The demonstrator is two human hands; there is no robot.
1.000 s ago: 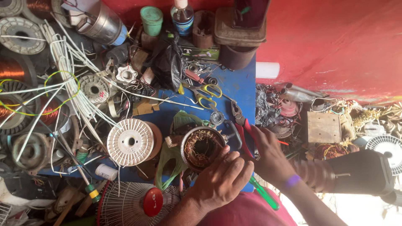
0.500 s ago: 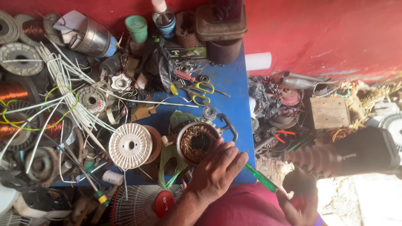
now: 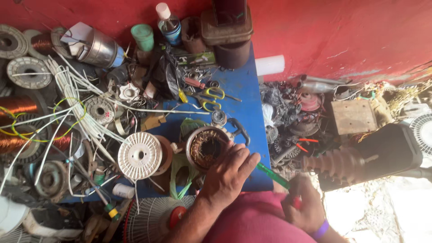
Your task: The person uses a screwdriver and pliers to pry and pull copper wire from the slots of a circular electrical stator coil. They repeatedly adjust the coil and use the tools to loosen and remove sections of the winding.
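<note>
A round motor stator point(image 3: 204, 148) with copper windings sits on the blue table point(image 3: 245, 92). My left hand point(image 3: 227, 177) rests on its near right rim, fingers spread over the metal ring. My right hand point(image 3: 306, 207), with a purple wristband, is low at the right, off the table's edge. It is closed around a green tool point(image 3: 272, 175) whose shaft points up-left toward the stator; a red bit shows inside the fist.
A white plastic spool point(image 3: 139, 155) lies left of the stator, yellow-handled scissors point(image 3: 211, 99) behind it. White cable bundles point(image 3: 72, 96), copper coils point(image 3: 18, 104), a fan grille point(image 3: 150, 220), a bottle point(image 3: 170, 24) and a dark ribbed machine part point(image 3: 360, 159) crowd around.
My right hand has pulled back from the stator, down and to the right, taking the green tool with it. My left hand has stayed on the stator's rim.
</note>
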